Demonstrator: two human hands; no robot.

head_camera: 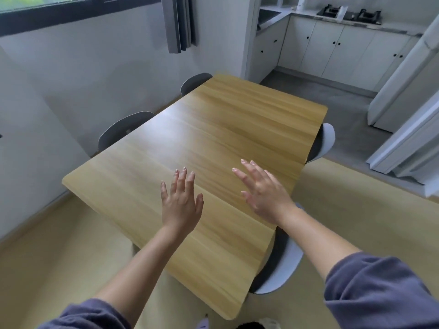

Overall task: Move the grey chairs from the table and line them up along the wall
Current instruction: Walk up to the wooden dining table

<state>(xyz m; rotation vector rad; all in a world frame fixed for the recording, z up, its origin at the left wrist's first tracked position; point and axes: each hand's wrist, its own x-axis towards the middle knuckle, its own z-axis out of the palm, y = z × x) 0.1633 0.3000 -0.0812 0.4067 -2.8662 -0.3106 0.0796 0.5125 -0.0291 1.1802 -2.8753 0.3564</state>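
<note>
A wooden table [213, 129] fills the middle of the view. Several grey chairs are tucked under it. Two stand on the wall side, the near one [123, 129] and the far one [193, 83]. On the open side are a far chair [326, 141] and a near chair [282, 267], whose back shows below my right forearm. My left hand [181, 203] hovers over the table with fingers spread and holds nothing. My right hand [263, 191] is also open above the table, near its right edge, empty.
A white wall with a window [45, 10] and a grey curtain [179, 22] runs along the left. A kitchen with white cabinets [332, 48] lies behind. A white folding door [408, 129] stands at the right. Light wood floor [356, 210] surrounds the table.
</note>
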